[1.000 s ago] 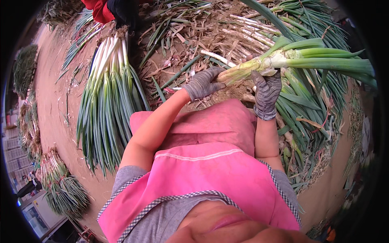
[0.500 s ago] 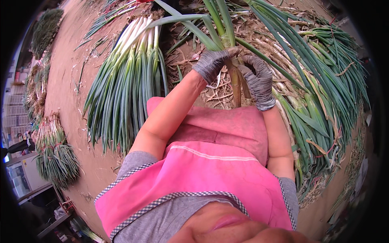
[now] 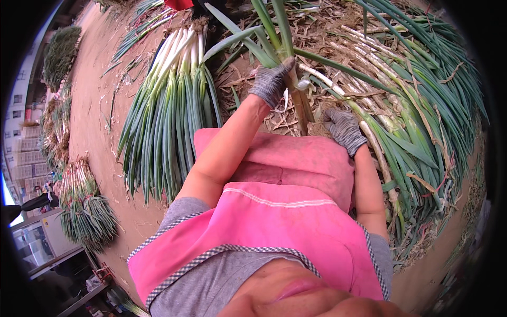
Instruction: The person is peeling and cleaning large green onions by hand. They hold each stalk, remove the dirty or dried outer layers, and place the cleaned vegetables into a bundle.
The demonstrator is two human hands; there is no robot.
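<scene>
My left hand (image 3: 271, 83), in a grey knit glove, is wrapped around a thick green onion (image 3: 299, 103). The onion stands nearly upright, its green leaves spreading above my fist and its brownish lower stalk reaching down to the pink cloth (image 3: 296, 156) over my lap. My right hand (image 3: 344, 129), gloved alike, is apart from the stalk, low on its right beside the cloth. Its fingers are curled in; whatever they may hold is hidden. Close to that hand, loose green onions (image 3: 396, 119) lie in a heap with pale stalks toward me.
At left a bundle of cleaned green onions (image 3: 171, 105) lies with white ends pointing away. Dry peelings (image 3: 280, 119) litter the ground between the piles. Farther left are a tied bunch (image 3: 87, 203) and a dark green heap (image 3: 60, 50). Something red (image 3: 178, 4) shows at the top edge.
My right hand has come off the stalk and moved down and to the right, toward the cloth. My left hand keeps hold of the green onion, which has shifted slightly left.
</scene>
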